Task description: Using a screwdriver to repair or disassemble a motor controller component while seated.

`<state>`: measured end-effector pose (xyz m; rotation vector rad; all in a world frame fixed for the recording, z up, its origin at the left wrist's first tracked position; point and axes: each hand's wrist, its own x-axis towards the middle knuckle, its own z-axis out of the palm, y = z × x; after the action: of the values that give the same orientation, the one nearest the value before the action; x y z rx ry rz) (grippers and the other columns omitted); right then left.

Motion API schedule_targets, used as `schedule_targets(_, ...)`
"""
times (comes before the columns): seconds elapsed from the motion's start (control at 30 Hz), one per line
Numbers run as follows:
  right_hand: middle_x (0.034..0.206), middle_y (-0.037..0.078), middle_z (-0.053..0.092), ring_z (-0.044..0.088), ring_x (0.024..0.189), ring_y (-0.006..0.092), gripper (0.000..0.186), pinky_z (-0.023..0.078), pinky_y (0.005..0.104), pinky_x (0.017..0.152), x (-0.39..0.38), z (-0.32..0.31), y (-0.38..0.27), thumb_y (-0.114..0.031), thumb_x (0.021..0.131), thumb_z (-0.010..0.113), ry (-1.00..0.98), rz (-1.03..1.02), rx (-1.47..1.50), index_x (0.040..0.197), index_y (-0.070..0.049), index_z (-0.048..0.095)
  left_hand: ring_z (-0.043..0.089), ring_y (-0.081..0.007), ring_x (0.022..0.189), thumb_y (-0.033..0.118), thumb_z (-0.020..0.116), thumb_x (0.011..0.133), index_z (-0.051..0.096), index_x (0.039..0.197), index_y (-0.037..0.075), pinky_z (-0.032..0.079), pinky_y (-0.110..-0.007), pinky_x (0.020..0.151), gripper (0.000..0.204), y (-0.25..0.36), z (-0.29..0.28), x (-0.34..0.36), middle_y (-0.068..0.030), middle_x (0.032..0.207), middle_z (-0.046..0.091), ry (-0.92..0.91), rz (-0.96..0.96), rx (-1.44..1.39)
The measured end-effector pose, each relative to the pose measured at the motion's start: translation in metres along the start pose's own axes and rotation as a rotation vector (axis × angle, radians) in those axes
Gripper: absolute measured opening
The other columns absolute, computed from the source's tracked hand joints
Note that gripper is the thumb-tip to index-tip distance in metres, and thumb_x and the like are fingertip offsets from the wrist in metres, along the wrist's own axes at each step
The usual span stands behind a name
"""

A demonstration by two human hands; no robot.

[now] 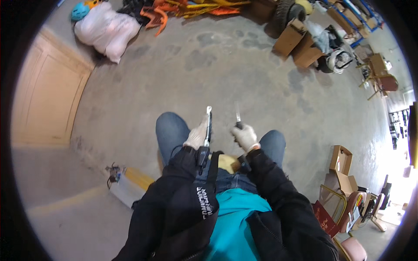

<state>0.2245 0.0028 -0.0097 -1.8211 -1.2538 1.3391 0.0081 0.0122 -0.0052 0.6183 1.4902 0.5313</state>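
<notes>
Both my hands wear pale work gloves. My left hand [198, 135] is closed on a slim metal tool [209, 114], which points upward above my left thigh. My right hand [246, 137] grips a thin, flat-bladed tool [237, 115] by its dark handle, a short way to the right of the other tool; the blade's tip is blurred. A cream-colored object [226, 163] rests at my lap between my wrists, partly hidden. My thighs in jeans are below and beside the hands.
Boxes [287, 39], a tyre [283, 19], orange plastic parts [156, 19] and white bags [104, 30] line the far side. A wooden panel [50, 95] and cylinders [133, 189] are at left; chairs [352, 209] and open cartons [339, 161] at right, near a bright opening.
</notes>
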Motion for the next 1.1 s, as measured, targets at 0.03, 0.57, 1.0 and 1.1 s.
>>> schedule_targets(0.03, 0.071, 0.007, 0.065, 0.062, 0.056, 0.0172, 0.024, 0.051, 0.0323, 0.052, -0.003, -0.003, 0.001, -0.024, 0.082, 0.069, -0.023, 0.185, 0.135, 0.084, 0.000, 0.067, 0.063, -0.0189, 0.062, 0.067, 0.038, 0.100, 0.066, 0.093, 0.001, 0.053, -0.035, 0.060, 0.071, -0.009, -0.004, 0.002, -0.0068, 0.068, 0.061, 0.004, 0.016, -0.060)
schedule_targets(0.57, 0.061, 0.006, 0.056, 0.055, 0.048, 0.0193, 0.019, 0.042, 0.0335, 0.044, 0.013, -0.023, 0.077, -0.020, 0.082, 0.069, 0.160, 0.428, 0.595, 0.077, -0.003, 0.061, 0.066, -0.0195, 0.064, 0.046, 0.055, 0.102, 0.060, 0.097, 0.007, 0.060, -0.035, 0.059, 0.040, -0.032, -0.004, -0.003, -0.0106, 0.080, 0.067, -0.089, 0.016, -0.474)
schedule_targets(1.0, 0.076, 0.010, 0.061, 0.059, 0.057, 0.0198, 0.018, 0.051, 0.0336, 0.052, 0.025, -0.028, 0.086, -0.018, 0.085, 0.069, 0.236, 0.302, 0.801, 0.088, -0.002, 0.060, 0.062, -0.0143, 0.059, 0.058, 0.057, 0.098, 0.063, 0.089, 0.008, 0.056, -0.030, 0.056, 0.051, -0.030, -0.002, 0.000, -0.0047, 0.074, 0.063, -0.088, 0.032, -0.420)
schedule_targets(1.1, 0.080, 0.010, 0.061, 0.059, 0.059, 0.0199, 0.020, 0.054, 0.0353, 0.054, 0.028, -0.030, 0.090, -0.019, 0.088, 0.069, 0.238, 0.305, 0.877, 0.093, -0.002, 0.059, 0.062, -0.0139, 0.060, 0.060, 0.056, 0.098, 0.062, 0.090, 0.008, 0.056, -0.030, 0.056, 0.052, -0.031, -0.004, 0.000, -0.0046, 0.075, 0.063, -0.095, 0.037, -0.371)
